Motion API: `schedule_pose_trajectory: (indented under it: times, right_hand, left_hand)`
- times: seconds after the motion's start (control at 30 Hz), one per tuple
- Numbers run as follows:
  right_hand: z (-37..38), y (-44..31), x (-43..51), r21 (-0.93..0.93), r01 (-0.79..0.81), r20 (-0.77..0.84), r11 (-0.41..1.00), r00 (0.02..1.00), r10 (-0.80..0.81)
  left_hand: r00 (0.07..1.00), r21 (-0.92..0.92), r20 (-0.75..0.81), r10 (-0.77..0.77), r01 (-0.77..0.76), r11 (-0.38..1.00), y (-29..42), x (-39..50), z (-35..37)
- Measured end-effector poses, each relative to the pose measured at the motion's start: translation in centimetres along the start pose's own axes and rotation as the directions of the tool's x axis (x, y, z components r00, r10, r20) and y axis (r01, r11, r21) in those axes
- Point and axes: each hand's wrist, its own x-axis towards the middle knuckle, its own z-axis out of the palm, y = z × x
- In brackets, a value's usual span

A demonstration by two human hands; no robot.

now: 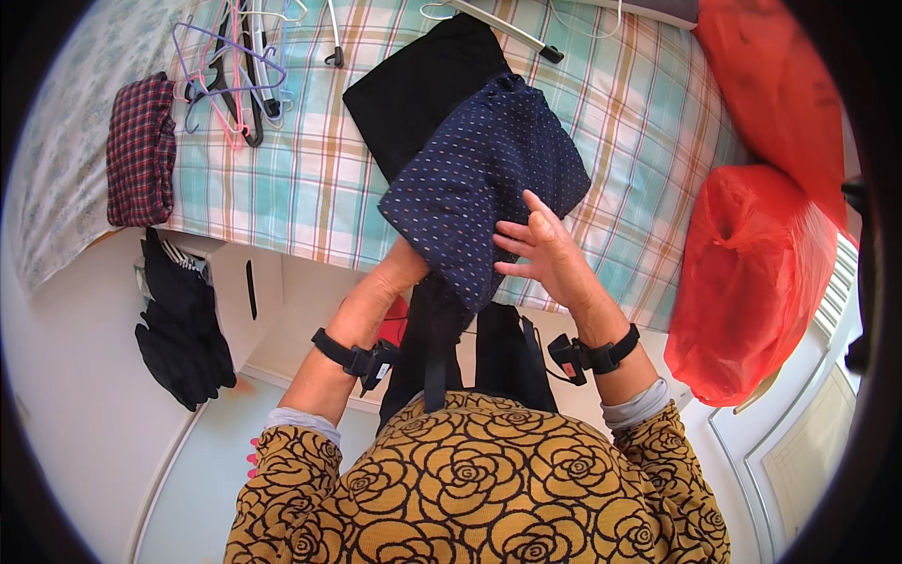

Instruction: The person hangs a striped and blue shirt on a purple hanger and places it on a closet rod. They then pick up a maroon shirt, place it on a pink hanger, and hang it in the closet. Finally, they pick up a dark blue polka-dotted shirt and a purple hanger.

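A navy garment (479, 162) with a small dotted pattern lies partly over the bed edge, and its lower corner hangs toward my legs. Beneath its upper left side is a folded black garment (423, 84), flat on the plaid bedsheet (310, 190). My left hand (407, 264) reaches under the navy cloth from the left; its fingers are hidden, so its grip cannot be seen. At the cloth's right side, my right hand (546, 247) has its fingers spread and nothing held in them. Its fingertips are close to the fabric, and whether they touch it is unclear.
Several hangers (236, 77) lie in a pile at the upper left, near a folded red plaid garment (141, 151). Another hanger (507, 32) sits beyond the black cloth. Red plastic bags (747, 282) stand at the right. Dark clothing (187, 331) hangs by a cabinet.
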Motion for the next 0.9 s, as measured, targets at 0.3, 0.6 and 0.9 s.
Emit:
schedule_pose_trajectory:
  times: [0.3, 0.6, 0.9]
  right_hand:
    - [3.1, -2.7, -6.8, -0.022, 0.246, -0.086, 0.969, 0.965, -0.247]
    - [-9.6, 1.4, -3.8, 0.145, 0.312, -0.080, 0.939, 0.950, -0.303]
    - [-16.3, 7.0, -1.1, -0.215, -0.277, -0.471, 0.936, 0.869, 0.149]
  left_hand:
    - [0.856, 0.578, -0.045, 0.514, -0.398, 0.713, 11.8, -4.0, 5.2]
    - [0.794, -0.284, -0.608, 0.008, -0.228, 0.931, 6.2, -9.0, -7.5]
    - [0.624, 0.731, -0.604, 0.496, 0.186, 0.657, -1.6, -7.4, -4.2]
